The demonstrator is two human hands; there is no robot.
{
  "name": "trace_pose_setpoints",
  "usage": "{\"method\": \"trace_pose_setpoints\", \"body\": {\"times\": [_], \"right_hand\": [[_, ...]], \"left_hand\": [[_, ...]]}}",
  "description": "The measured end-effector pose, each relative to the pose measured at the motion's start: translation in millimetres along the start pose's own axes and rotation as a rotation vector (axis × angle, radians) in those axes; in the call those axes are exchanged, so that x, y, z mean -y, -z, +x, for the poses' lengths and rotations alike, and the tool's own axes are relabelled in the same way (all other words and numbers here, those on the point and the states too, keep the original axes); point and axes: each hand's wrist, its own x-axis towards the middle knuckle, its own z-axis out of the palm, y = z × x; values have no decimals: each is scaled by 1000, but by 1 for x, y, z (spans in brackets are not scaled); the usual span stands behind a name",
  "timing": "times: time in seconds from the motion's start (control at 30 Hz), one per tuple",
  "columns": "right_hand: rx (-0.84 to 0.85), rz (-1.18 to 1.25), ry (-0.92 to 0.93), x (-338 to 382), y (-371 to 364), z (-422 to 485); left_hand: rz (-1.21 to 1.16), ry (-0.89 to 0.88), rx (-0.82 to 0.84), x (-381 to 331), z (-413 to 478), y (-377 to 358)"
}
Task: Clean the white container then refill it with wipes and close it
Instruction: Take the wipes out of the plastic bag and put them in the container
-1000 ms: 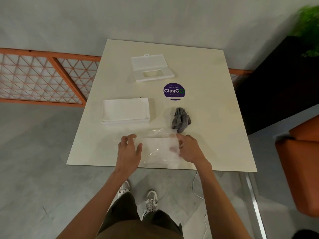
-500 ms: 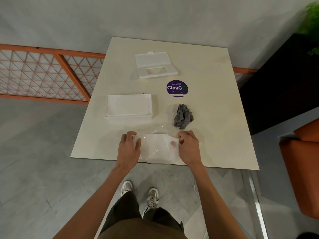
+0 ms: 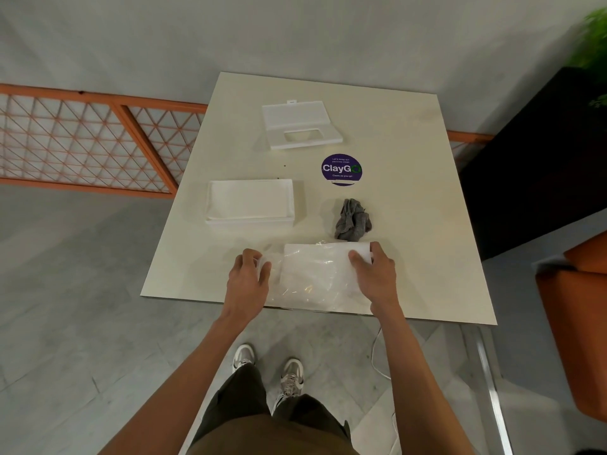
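At the near edge of the bench [image 3: 410, 208], the left grip [image 3: 248, 279] pinches the loose end of the clear pack of wipes [image 3: 315, 274]. The right grip [image 3: 374, 277] holds its other end. Just behind sit the open white container [image 3: 249, 221] and the gray cloth [image 3: 353, 220]. The lid [image 3: 302, 124] lies farthest. Wiping looks done; filling and closing are left.

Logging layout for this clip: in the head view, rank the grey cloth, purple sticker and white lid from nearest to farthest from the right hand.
1. Grey cloth, just beyond the right hand, which grips the wipes pack.
2. Purple sticker, farther back, mid-table.
3. White lid, near the far edge, slightly left.
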Motion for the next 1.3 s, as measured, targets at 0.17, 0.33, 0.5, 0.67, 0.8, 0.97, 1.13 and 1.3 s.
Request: {"method": "trace_pose_setpoints", "body": {"times": [0.17,0.33,0.5,0.67,0.8,0.97,1.13,1.3], "right_hand": [[189,-155,-57,5,16,-3],[123,-70,-95,6,23,-8],[-66,54,17,27,50,-16],[-229,73,192,65,83,-29],[-328,173,288,94,106,-41],[-336,381,314,115,120,-50],[-238,568,237,109,102,-49],[-28,775,80,89,72,-49]], "left_hand": [[2,-10,5,-1,-1,0],[21,-18,15,-5,-2,2],[58,-31,45,-8,-2,5],[184,-88,27,-28,-3,3],[-25,-193,-13,-71,-9,2],[-394,-2,202,-133,-19,9],[-1337,435,533,-158,-11,24],[-1289,341,410,-147,-6,34]]}}
